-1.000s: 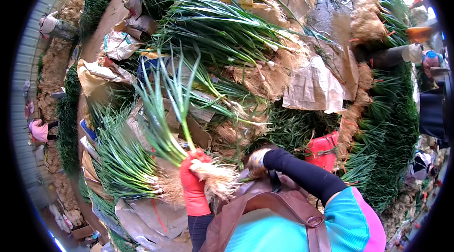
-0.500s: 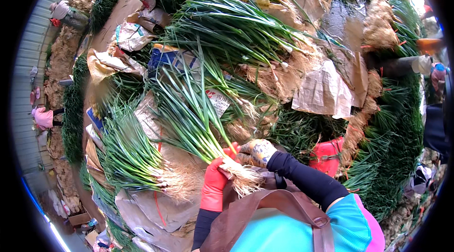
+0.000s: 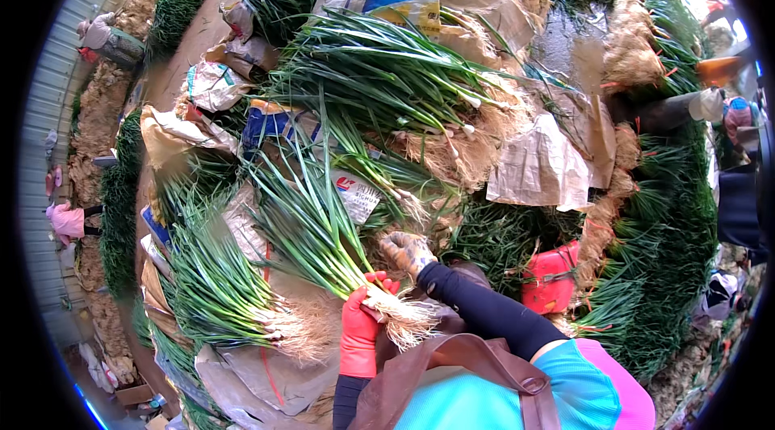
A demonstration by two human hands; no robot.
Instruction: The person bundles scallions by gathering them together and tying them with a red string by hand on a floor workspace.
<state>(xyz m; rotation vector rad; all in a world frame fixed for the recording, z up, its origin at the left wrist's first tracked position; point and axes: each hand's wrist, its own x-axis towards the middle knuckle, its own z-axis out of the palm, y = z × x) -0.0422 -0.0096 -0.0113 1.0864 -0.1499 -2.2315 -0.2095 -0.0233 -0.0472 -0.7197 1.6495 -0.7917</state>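
Note:
A bunch of green onions with long green leaves and pale, stringy roots is in my left hand, which wears a red glove. My fingers are closed around the white stems just above the roots. My right hand, in a patterned glove, is beside the stems on their right, fingers stretched out and partly bent, with nothing visible in them. A larger pile of green onions lies beyond, roots toward the right. Another green onion bundle rests on sacking at my left.
A red plastic object stands right of my right arm. Pale sacks lie under and around the piles. Rows of stacked green onions line the right side. Other people work at the far left, one in a pink top.
My right hand has moved away from the stems, left and slightly forward. My left hand still holds the bunch in nearly the same place. The whole view has shifted slightly.

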